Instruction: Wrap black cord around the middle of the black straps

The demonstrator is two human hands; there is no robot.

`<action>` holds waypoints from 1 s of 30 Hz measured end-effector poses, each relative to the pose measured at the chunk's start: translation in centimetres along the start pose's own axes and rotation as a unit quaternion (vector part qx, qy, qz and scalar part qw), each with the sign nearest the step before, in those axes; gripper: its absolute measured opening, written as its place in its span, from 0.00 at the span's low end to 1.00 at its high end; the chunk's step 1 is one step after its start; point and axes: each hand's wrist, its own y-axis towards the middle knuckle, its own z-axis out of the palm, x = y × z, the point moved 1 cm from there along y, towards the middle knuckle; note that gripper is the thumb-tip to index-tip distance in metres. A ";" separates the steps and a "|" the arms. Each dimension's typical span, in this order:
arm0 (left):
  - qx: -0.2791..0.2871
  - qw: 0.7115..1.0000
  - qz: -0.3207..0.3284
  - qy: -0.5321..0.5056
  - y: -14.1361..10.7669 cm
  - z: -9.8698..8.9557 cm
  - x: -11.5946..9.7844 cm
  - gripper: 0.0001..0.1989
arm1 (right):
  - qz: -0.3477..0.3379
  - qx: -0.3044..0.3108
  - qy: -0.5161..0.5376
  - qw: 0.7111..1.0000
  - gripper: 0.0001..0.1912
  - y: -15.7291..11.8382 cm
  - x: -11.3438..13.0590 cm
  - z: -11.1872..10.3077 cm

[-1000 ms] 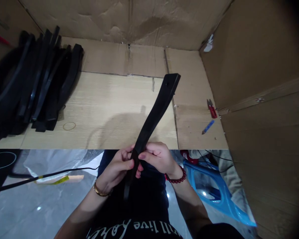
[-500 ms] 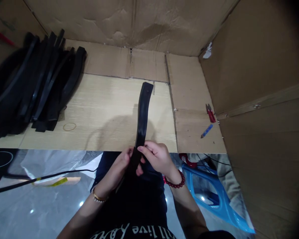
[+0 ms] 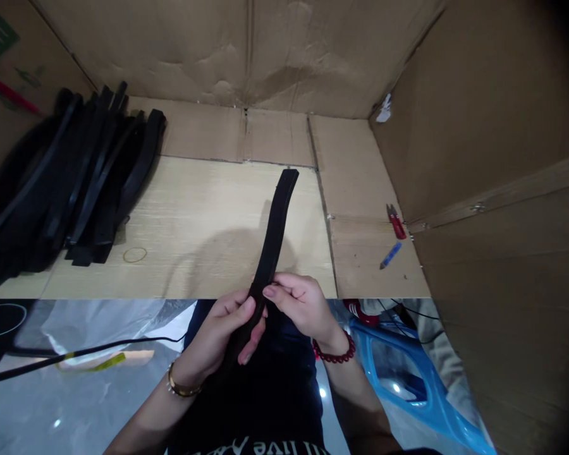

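Note:
My left hand (image 3: 220,332) and my right hand (image 3: 296,303) both grip a long, curved black rubber strip (image 3: 269,253) near its lower part, just above my lap. Its upper end rises over the pale wooden board (image 3: 194,215) and stays apart from it. The lower end runs down against my dark clothing and is hard to make out. A stack of similar black strips (image 3: 99,183) lies at the board's left side, out of reach of both hands' current grip.
Cardboard walls surround the board. A rubber band (image 3: 135,254) lies on the wood, while red snips (image 3: 396,222) and a blue marker (image 3: 390,255) lie on cardboard at right. Below the board's edge are a blue plastic object (image 3: 398,373), a black cable (image 3: 85,357) and clear plastic sheeting (image 3: 104,322).
The strip has swung from leaning far right to nearly upright, with a slight rightward lean. Both hands still hold it, and the view has shifted slightly.

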 end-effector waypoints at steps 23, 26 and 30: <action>-0.206 0.891 0.196 0.355 2.1 0.9 -2.9 0.13 | -0.037 -0.181 -0.116 0.976 0.12 2.7 1.1 0.1; -0.249 0.867 0.252 0.352 2.6 1.3 -1.8 0.20 | -0.042 -0.225 -0.089 0.969 0.11 2.9 1.0 0.2; -0.251 0.872 0.273 0.320 3.3 1.6 -1.1 0.18 | -0.045 -0.201 -0.030 0.978 0.13 2.9 1.3 -0.4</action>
